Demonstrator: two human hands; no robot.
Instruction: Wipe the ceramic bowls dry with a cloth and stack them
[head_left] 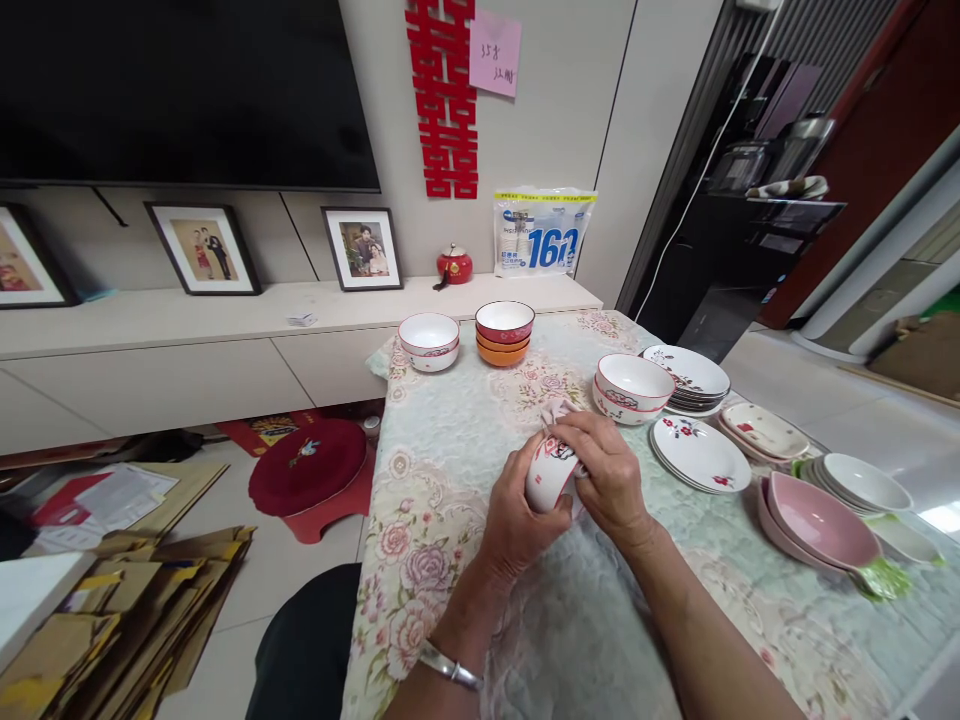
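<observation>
Tilted on its side above the table, a white bowl [546,478] with a red rim and a painted pattern is gripped between my hands. My left hand [517,510] wraps round its near left side, thumb underneath. On the right, my right hand [609,475] presses a pale pinkish cloth [556,408] against the bowl's rim; most of the cloth is hidden under the fingers. Two stacked white bowls [634,385] with red rims stand just beyond my right hand. Beside them lies a stack of white plates with red flowers [701,452].
Farther back on the flowered tablecloth [450,470] stand white bowls [429,340] and a red-and-orange bowl stack [504,335]. Patterned plates [688,372], rectangular dishes [765,430], pale bowls [866,482] and pink strawberry-shaped bowls [821,525] line the right side. A red stool [311,465] stands left of the table.
</observation>
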